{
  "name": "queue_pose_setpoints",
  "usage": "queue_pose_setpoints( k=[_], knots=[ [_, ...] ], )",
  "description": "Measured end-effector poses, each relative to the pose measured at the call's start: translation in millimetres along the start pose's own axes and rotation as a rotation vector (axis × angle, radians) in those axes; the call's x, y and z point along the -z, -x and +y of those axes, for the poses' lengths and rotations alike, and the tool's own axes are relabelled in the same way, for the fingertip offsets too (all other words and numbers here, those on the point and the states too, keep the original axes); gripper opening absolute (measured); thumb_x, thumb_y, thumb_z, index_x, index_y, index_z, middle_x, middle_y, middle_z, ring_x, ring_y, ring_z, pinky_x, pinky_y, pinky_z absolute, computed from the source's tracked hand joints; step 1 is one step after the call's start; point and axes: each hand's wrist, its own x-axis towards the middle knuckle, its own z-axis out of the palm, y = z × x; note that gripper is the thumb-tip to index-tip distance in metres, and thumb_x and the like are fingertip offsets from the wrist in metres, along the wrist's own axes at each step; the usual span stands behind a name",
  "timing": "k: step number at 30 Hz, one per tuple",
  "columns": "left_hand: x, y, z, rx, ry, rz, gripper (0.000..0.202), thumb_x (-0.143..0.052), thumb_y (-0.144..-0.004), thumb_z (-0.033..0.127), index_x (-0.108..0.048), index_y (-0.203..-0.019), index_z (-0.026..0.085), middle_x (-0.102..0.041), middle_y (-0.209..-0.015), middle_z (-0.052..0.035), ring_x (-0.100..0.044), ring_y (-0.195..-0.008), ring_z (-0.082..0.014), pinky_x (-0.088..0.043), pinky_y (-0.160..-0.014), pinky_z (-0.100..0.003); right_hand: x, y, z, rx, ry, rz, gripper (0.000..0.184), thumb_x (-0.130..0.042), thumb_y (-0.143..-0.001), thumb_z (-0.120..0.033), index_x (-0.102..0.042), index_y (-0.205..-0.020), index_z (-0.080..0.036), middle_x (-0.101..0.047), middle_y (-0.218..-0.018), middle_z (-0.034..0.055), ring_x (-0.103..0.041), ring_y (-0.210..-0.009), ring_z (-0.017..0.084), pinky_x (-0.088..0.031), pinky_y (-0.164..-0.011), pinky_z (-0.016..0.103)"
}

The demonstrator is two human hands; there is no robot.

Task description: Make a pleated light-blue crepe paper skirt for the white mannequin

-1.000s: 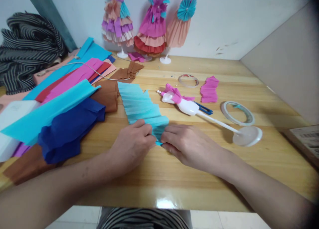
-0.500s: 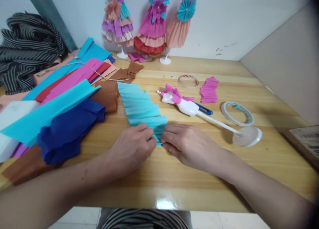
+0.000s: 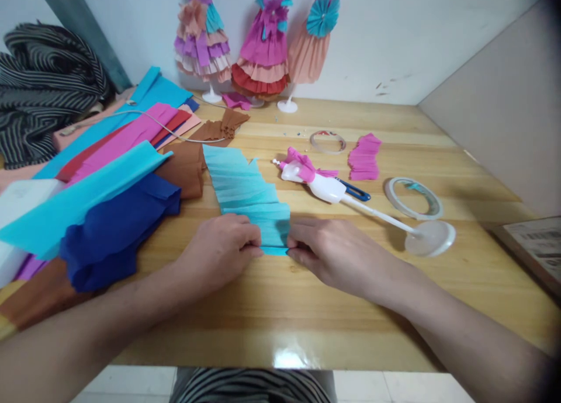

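Note:
A pleated turquoise sheet of crepe paper (image 3: 248, 187) lies on the wooden table, its near edge folded into a narrow strip. My left hand (image 3: 223, 245) pinches the left end of that fold. At the right end, the thumb and fingers of my right hand (image 3: 322, 248) are closed on the same edge. Beyond my right hand a small white mannequin (image 3: 326, 188) on a stand lies on its side, with pink crepe paper around its top. A dark blue cutter (image 3: 357, 191) rests against it.
Stacked crepe paper in several colours, with a crumpled dark blue piece (image 3: 118, 233), covers the left side. Tape rolls (image 3: 414, 197) and a pleated pink piece (image 3: 364, 156) lie to the right. Dressed mannequins (image 3: 260, 58) stand along the wall. A cardboard box (image 3: 534, 239) sits far right.
My hands have moved apart along the near edge, the left one shifting left. The folded strip between them now shows flat and straight. The view has shifted slightly.

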Motion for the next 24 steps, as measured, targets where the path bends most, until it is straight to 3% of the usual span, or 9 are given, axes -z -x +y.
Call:
queue_pose_setpoints(
  k=[5, 12, 24],
  knots=[
    [3.9, 1.6, -3.1, -0.057, 0.02, -0.012, 0.014, -0.061, -0.082, 0.02, -0.07, -0.072, 0.019, -0.063, -0.075, -0.0013, -0.058, -0.075, -0.0157, -0.044, -0.069, -0.027, -0.5, 0.0, 1.0, 0.015, 0.006, 0.008, 0.013, -0.051, -0.084, -0.012, -0.059, -0.074, -0.017, -0.063, -0.075, 0.0029, -0.055, -0.063, 0.014, -0.03, -0.055, 0.024],
    [6.0, 2.8, 2.1, -0.188, -0.249, -0.04, 0.026, -0.049, -0.087, 0.015, -0.065, -0.068, 0.016, -0.064, -0.077, -0.0043, -0.058, -0.078, -0.0185, -0.043, -0.066, -0.028, -0.3, -0.2, 0.7, 0.003, -0.001, -0.001, 0.012, -0.052, -0.083, -0.011, -0.059, -0.076, -0.017, -0.065, -0.075, 0.0037, -0.058, -0.065, 0.015, -0.031, -0.056, 0.024],
    [2.6, -0.1, -2.2, 0.011, -0.033, -0.024, 0.012, -0.059, -0.08, 0.015, -0.071, -0.082, 0.019, -0.067, -0.079, -0.0016, -0.062, -0.076, -0.0166, -0.046, -0.068, -0.027, -1.6, -0.1, -2.8, -0.114, 0.004, 0.017, 0.008, -0.056, -0.08, -0.013, -0.056, -0.074, -0.018, -0.063, -0.072, 0.0006, -0.053, -0.06, 0.012, -0.024, -0.052, 0.026]
  ],
)
